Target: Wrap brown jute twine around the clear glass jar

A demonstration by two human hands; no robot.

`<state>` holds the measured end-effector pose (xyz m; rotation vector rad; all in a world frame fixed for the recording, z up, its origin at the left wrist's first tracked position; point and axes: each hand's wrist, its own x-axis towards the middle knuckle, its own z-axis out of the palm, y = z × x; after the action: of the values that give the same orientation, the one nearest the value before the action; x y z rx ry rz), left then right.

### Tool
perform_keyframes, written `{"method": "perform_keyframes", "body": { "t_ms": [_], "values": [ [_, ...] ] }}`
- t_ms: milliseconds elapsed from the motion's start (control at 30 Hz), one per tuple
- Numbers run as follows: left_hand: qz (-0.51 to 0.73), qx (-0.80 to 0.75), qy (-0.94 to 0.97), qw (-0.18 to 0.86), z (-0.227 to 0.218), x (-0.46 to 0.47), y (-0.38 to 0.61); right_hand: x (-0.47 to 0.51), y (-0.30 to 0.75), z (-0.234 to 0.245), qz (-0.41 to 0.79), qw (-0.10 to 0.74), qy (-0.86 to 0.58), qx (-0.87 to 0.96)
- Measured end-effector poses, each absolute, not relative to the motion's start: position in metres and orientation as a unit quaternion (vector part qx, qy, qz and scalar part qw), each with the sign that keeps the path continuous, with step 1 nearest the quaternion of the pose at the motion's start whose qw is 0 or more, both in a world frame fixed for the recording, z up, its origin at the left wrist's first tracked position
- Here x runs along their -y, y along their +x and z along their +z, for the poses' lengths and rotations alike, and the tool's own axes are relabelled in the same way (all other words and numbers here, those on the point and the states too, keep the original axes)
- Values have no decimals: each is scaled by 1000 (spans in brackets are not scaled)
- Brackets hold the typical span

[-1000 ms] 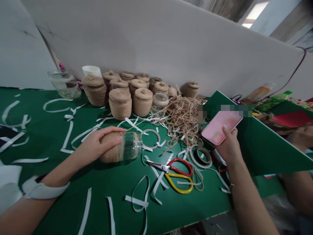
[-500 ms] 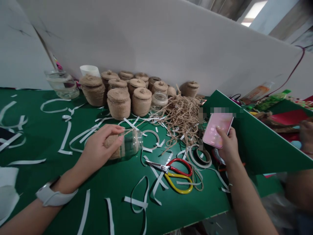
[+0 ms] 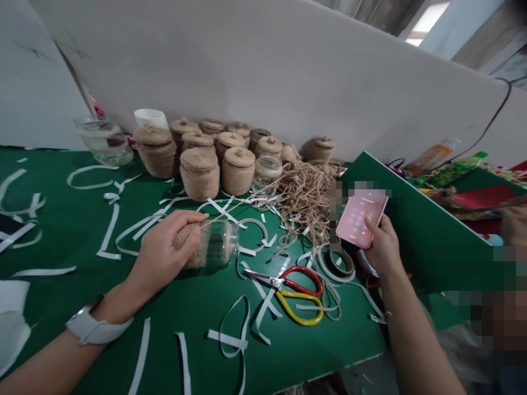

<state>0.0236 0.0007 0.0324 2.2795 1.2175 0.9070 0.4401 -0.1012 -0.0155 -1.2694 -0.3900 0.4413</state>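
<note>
My left hand [image 3: 171, 241] is wrapped round a glass jar [image 3: 217, 241] lying on its side, its bottom part covered in twine and its mouth toward the right. A strand of twine [image 3: 230, 209] runs from this jar toward a tangled twine heap [image 3: 308, 192]. In my right hand [image 3: 382, 244] is a phone [image 3: 359, 219] with a pink lit screen showing a keypad; my thumb lies at the screen's edge. Scissors [image 3: 284, 285] with one red and one yellow handle lie between my hands, blades apart. Beside them are rolls of tape [image 3: 337, 263].
Several twine-covered jars [image 3: 200, 175] with lids stand along the wall, near a bare glass jar [image 3: 267, 173] and stacked white cups [image 3: 151, 118]. White strips [image 3: 142, 351] litter the green table [image 3: 164, 329]. A green panel [image 3: 411, 230] slants at right; another person's hand [image 3: 514, 222] is beyond it.
My right thumb has moved off the middle of the phone screen toward its edge, and the screen now shows a keypad. The phone has shifted slightly left. My left hand still holds the jar.
</note>
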Motion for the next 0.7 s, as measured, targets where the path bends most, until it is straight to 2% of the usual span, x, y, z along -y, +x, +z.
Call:
{"method": "perform_keyframes", "body": {
  "t_ms": [267,700],
  "values": [
    [283,-466,789,282,43,-4,21,101,439,-16,205,767,-583,175],
    [243,-315,894,205,36,-9,7,101,433,-13,204,763,-584,187]
  ]
}}
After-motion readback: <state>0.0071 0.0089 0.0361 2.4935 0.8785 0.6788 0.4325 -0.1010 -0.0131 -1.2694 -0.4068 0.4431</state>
